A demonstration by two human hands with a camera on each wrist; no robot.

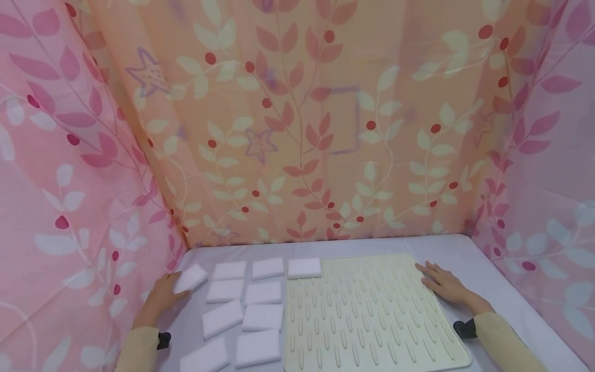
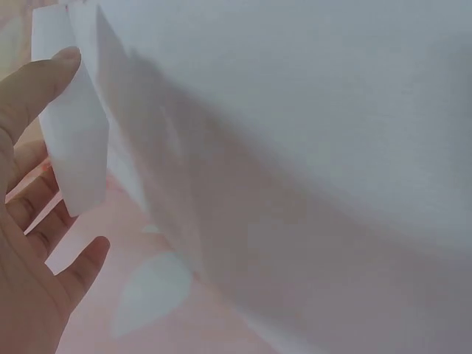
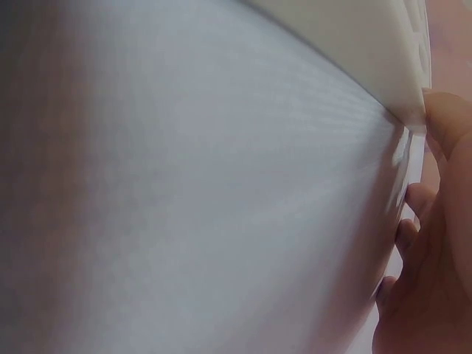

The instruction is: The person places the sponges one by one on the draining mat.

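Observation:
At the table's left side my left hand [image 1: 163,295] grips a white sponge block [image 1: 191,278]. In the left wrist view the thumb lies on the face of this block [image 2: 74,125], with fingers behind it. My right hand [image 1: 448,285] rests at the far right edge of a cream mat [image 1: 367,310] with raised oval ridges. In the right wrist view its thumb touches the mat's corner [image 3: 413,118], while the other fingers lie on the white cloth. Another white block [image 1: 304,268] sits on the mat's far left corner.
Several more white blocks [image 1: 262,317] lie in two rough columns left of the mat, some turned askew. A white cloth [image 1: 251,249] covers the table. Patterned curtains [image 1: 297,129] stand behind it and on both sides.

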